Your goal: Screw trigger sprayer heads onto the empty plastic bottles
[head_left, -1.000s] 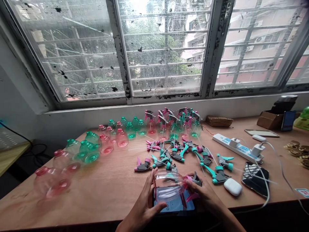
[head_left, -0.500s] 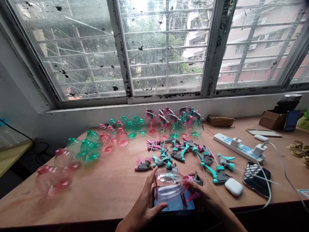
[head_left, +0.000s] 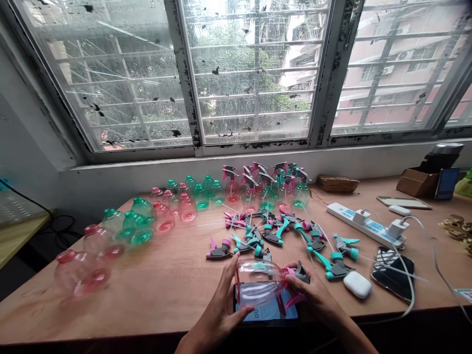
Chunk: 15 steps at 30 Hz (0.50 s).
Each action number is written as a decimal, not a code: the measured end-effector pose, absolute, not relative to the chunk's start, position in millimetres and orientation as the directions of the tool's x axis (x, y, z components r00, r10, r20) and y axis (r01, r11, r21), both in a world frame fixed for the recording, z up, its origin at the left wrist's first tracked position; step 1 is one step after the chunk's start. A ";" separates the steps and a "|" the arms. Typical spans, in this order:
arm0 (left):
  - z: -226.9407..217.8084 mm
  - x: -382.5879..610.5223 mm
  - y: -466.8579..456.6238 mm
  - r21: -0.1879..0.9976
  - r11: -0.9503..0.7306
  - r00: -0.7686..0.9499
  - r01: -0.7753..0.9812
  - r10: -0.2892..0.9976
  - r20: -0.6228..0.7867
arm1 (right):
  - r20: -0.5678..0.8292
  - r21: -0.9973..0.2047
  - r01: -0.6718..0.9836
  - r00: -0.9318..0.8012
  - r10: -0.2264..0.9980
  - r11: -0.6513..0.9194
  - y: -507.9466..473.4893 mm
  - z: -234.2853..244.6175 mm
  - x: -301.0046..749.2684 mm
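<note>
A clear pink spray bottle (head_left: 260,278) lies sideways between my hands, its base to the left and its neck to the right. My left hand (head_left: 229,295) is wrapped around the base end. At the neck, my right hand (head_left: 311,290) grips the pink collar of a grey and pink spray head (head_left: 300,273), which sits on the bottle's mouth. Beneath the bottle is a phone (head_left: 265,313) with a lit screen, partly covered. Just beyond my hands lie several loose spray heads (head_left: 273,235) in grey, pink and teal, with thin tubes.
Topless pink and green bottles (head_left: 187,206) stand along the left and back. Several bottles with spray heads (head_left: 267,195) stand near the window. To the right are a power strip (head_left: 363,226), a white earbud case (head_left: 357,285), a dark phone (head_left: 393,273) and white cables.
Both hands keep their hold on the bottle and spray head, almost in the same place. Only a very slight shift of the left hand and the view shows.
</note>
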<state>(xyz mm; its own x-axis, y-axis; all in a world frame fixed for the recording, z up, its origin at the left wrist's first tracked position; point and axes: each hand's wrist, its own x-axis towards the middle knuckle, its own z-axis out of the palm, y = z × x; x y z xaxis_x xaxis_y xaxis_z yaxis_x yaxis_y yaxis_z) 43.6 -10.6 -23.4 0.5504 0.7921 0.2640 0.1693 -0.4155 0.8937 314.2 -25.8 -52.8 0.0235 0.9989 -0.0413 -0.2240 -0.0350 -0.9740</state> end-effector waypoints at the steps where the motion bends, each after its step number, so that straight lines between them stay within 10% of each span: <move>1: -24.7 43.1 -10.5 0.880 -0.440 0.543 0.180 0.790 0.284 | -0.034 -0.975 -0.219 0.022 0.999 -0.028 -26.0 -52.2 314.2; 15: -28.2 41.4 -10.0 0.891 -0.422 0.525 0.165 0.803 0.283 | -0.035 -0.962 -0.272 0.047 0.998 -0.021 -25.9 -56.3 313.0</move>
